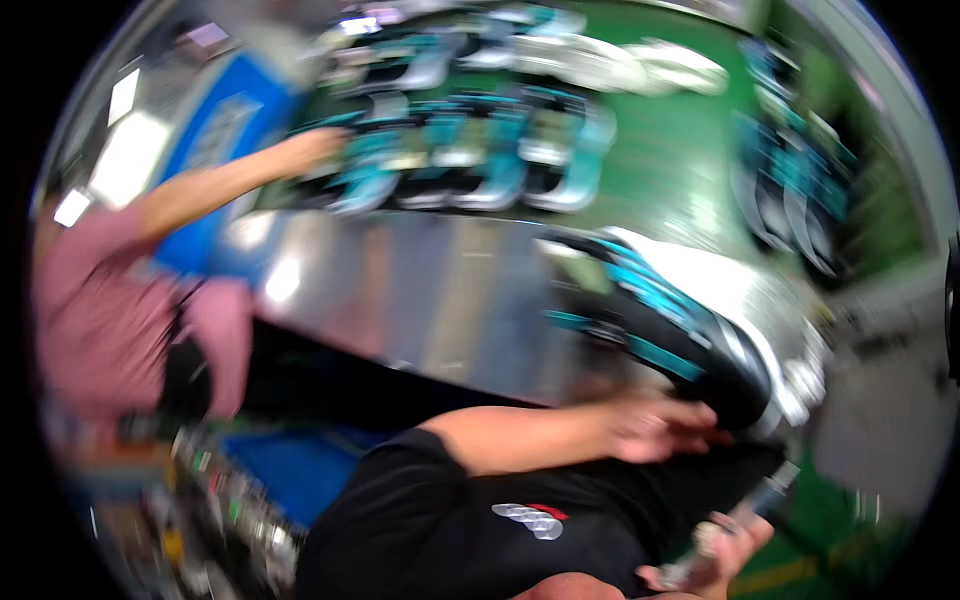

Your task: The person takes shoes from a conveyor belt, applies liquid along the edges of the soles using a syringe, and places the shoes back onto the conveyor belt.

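Note:
Close to the metal table's right end lies a black sports shoe [690,335] with teal stripes and a pale sole. My left hand [655,430] is just beside its near side, fingers stretched out; blur hides whether they touch it. Low at the right, my right hand [735,550] is closed around a slim, pale, partly see-through object [770,492] that points up and to the right. Its exact kind is too smeared to make out.
Rows of similar shoes [480,150] and white bundles [620,65] lie on a green surface [660,150]. More shoes [790,190] stand at the right. A co-worker's hand [320,150] reaches to the shoes at the left, near a blue panel [215,150]. The metal table [420,290] lies between.

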### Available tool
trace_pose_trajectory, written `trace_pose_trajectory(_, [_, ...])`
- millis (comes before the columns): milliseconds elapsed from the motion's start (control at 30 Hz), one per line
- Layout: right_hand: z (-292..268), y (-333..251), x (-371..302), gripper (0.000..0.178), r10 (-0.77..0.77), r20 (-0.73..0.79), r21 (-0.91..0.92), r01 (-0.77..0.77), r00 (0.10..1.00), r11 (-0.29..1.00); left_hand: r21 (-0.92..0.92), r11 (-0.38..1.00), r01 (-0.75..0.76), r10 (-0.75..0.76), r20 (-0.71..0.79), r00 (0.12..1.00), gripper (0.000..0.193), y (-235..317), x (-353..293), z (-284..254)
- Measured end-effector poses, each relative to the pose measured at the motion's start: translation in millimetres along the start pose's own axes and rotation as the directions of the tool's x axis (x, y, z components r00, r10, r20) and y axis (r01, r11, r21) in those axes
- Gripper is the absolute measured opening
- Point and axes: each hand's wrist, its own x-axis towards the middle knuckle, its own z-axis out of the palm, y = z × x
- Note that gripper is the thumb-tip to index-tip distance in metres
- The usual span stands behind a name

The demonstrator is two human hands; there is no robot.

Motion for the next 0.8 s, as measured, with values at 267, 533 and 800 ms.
trace_pose_trajectory(267, [60,64,35,0.076,-0.129,0.122,-0.048,0.135,0.984,0.990,-0.024,0.982,-0.190,0.189,-0.034,0.981,0.030,-23,-114,-8])
trace_pose_trajectory(533, [85,97,35,0.085,0.046,0.301,-0.159,0.003,0.952,0.987,0.400,0.814,-0.422,0.534,-0.228,0.814,0.059,-13,-178,-15])
trace_pose_trajectory(800, [106,109,19,0.083,0.221,0.159,0.212,-0.252,0.962,0.944,0.573,0.665,-0.480,0.588,-0.006,0.809,0.047,40,-123,9])
